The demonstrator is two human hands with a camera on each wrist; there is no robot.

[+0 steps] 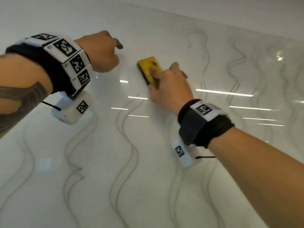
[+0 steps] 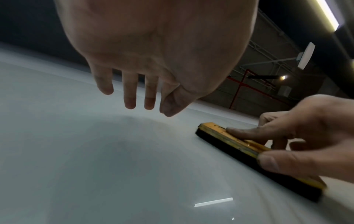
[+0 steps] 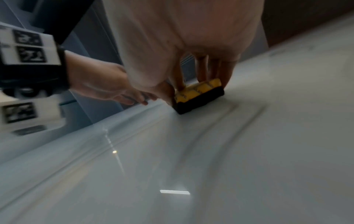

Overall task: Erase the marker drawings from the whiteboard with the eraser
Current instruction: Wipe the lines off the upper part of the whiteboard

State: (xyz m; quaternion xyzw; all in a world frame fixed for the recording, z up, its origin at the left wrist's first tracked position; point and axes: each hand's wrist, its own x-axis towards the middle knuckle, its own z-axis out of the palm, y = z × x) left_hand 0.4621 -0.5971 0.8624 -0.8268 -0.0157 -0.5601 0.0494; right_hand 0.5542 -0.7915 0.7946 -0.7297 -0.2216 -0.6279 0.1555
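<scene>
A glossy whiteboard (image 1: 49, 186) fills the head view, covered with faint wavy grey marker lines (image 1: 133, 155). My right hand (image 1: 164, 79) grips a yellow eraser (image 1: 146, 66) with a black felt underside, which lies flat on the board. The index finger lies along its top, with the thumb and the other fingers on its sides. The left wrist view shows the eraser (image 2: 229, 145) on the right, held by that hand (image 2: 306, 136). My left hand (image 1: 105, 53) is just left of the eraser, holding nothing, its fingers (image 2: 130, 100) relaxed and pointing down at the board.
More wavy lines (image 1: 238, 63) run across the board to the right of the eraser. The patch of board (image 2: 95, 151) under my left hand looks wiped. The board's top edge meets a plain wall (image 1: 230, 10). Ceiling lights reflect as bright streaks (image 1: 223, 92).
</scene>
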